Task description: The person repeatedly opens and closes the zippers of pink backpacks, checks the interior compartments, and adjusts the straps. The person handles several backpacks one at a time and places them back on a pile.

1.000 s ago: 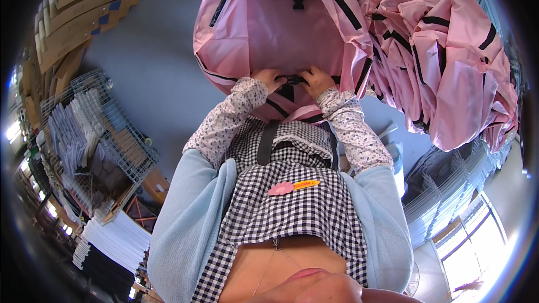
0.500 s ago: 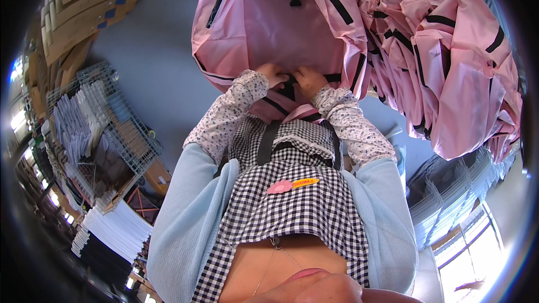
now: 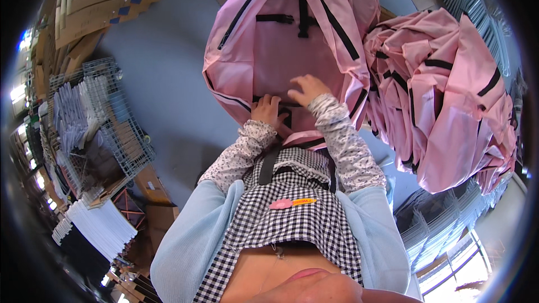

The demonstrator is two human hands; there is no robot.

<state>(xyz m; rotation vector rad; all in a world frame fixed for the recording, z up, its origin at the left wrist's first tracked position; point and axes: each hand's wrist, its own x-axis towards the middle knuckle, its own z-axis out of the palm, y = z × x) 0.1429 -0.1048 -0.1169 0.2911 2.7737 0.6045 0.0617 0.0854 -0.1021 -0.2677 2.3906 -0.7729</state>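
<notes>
Pink bag (image 3: 300,56) is directly in front of me, its lower edge near my apron (image 3: 292,221); I judge it light, soft, somewhat slippery and unlikely to hold shape, best gripped by a strap or seam. My left hand (image 3: 266,110), fingers bent, lies at its lower part beside a black strap (image 3: 286,118); I cannot tell whether it grips. My right hand (image 3: 310,88) is open and empty, fingers loosely curved over the panel, forearm angled inward. Right: crumpled pink pile (image 3: 449,112).

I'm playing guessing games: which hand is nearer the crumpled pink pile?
Right. The right hand is over the pink bag, left of the pink pile; the left hand is farther left.
</notes>
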